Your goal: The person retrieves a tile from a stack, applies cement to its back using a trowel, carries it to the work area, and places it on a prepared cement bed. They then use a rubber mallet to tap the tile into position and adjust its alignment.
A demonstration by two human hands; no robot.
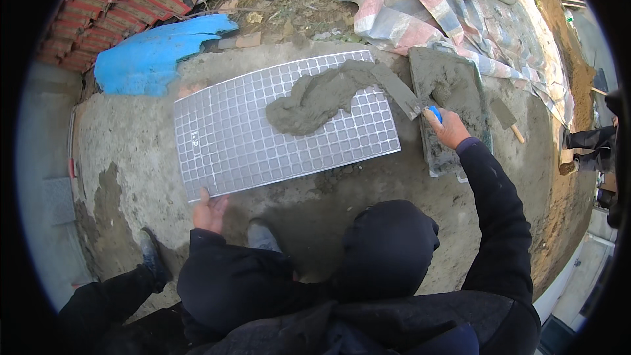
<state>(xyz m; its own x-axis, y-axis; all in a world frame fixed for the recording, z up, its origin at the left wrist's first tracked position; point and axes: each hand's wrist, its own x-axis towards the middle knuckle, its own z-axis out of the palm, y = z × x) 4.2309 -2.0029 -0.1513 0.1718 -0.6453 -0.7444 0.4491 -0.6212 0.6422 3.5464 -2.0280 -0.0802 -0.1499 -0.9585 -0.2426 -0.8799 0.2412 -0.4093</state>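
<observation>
Gripping a trowel (397, 91) in the closed right hand (448, 129), pointing it forward-left into mortar (312, 98) on the gridded panel (227, 138), laid lengthwise left to right over concrete ground (128, 138), and touching its near-left corner with a half-curled left hand (210, 215), hold unclear.

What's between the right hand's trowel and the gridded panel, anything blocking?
Nothing visible blocks it. The right hand holds the trowel, its blade reaching over the right edge of the gridded panel to the grey mortar on top. The mortar tray lies to the panel's right.
</observation>
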